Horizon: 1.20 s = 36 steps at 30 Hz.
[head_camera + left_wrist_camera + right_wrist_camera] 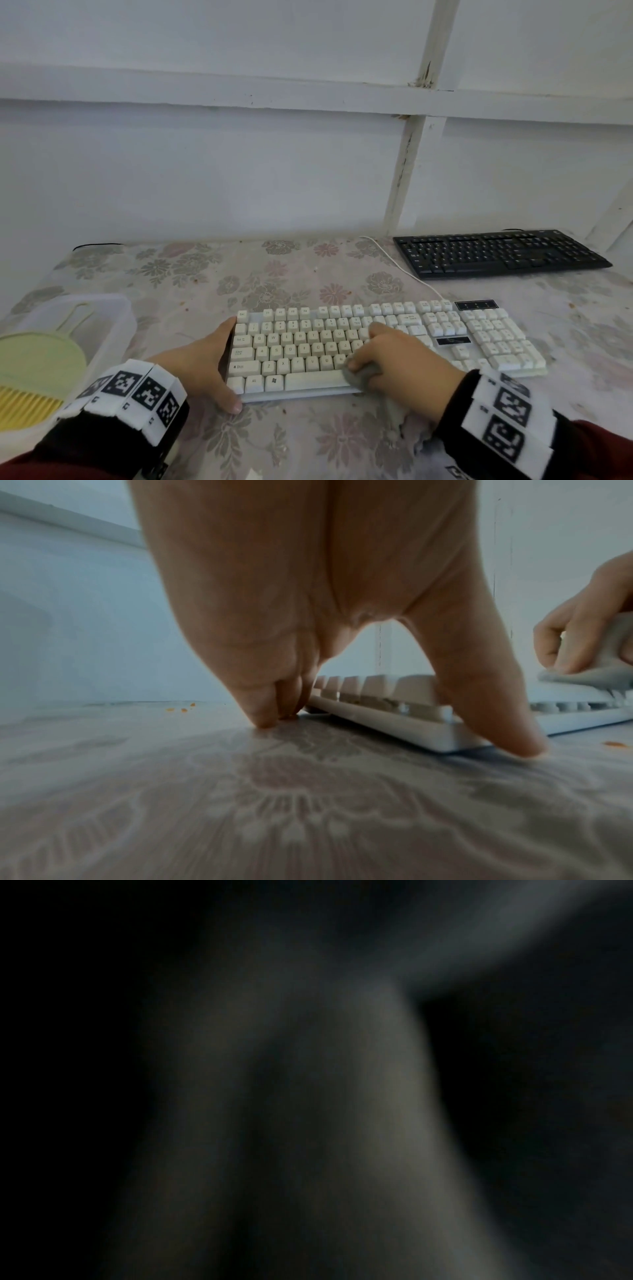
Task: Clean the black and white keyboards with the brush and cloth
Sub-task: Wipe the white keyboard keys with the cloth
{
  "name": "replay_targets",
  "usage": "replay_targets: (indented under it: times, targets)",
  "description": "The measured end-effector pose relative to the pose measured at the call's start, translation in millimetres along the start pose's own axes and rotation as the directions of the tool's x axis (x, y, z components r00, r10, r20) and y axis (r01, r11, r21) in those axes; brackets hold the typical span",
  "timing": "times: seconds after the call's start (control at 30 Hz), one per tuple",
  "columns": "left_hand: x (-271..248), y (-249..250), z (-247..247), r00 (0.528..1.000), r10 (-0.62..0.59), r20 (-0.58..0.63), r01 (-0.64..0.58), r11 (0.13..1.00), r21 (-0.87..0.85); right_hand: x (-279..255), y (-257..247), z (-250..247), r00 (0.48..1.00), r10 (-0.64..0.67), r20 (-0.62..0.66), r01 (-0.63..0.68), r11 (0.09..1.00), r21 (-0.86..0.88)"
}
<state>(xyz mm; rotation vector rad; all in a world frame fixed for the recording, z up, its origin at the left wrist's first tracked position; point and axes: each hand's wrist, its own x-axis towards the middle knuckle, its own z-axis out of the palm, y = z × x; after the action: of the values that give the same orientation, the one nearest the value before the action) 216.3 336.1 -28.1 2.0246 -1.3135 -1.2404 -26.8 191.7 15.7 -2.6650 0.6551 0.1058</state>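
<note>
The white keyboard (383, 346) lies at the table's centre, the right hand (397, 359) bunched round a grey cloth (363, 373) and pressing it onto the keys near the space bar — wiping, I judge. At nine o'clock the left hand (205, 363) braces the keyboard's end, thumb and fingers spread, likely to stop it sliding. The black keyboard (500, 253) waits at two o'clock; the green brush (37, 363) sits in a clear bin (116, 318) at eight. The left wrist view alone shows fingertips (263, 721) planted on the floral tablecloth (308, 818) — the right wrist view is dark.

I see one keyboard (376, 346) near me on the table (308, 442), the other keyboard (500, 253) behind it to the right, and the brush (37, 370) in a tub (113, 308) at far left.
</note>
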Motion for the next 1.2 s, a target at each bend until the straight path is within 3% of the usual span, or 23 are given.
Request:
replay_targets:
  times: [0.1,0.2,0.4,0.5,0.63,0.87,1.2]
  targets:
    - [1,2,2,1.0,-0.02,-0.006,0.021,0.999,0.028,-5,8,-18,0.999,-0.017,0.044,0.016,1.0,0.017]
    - [1,2,2,0.999,-0.045,-0.019,0.046,0.997,0.058,2,-10,-29,0.991,-0.13,0.024,0.128,0.99,0.066]
    - [1,1,2,0.999,-0.013,-0.035,0.014,0.999,0.029,42,-76,8,0.93,-0.364,0.054,0.359,0.929,0.088]
    - [2,3,3,0.999,-0.005,-0.037,0.007,0.999,0.047,51,-92,26,0.948,-0.297,0.112,0.301,0.953,-0.022]
    - [2,2,3,0.998,-0.024,-0.049,0.025,0.999,0.023,45,-87,32,0.963,-0.262,0.059,0.265,0.962,-0.061]
    - [1,-1,2,0.999,-0.036,-0.033,0.038,0.998,0.051,25,-48,21,0.99,-0.137,0.019,0.137,0.99,-0.039]
    - [1,2,4,0.998,-0.043,-0.046,0.045,0.998,0.033,-9,14,-2,0.999,0.003,0.035,0.003,0.985,-0.171]
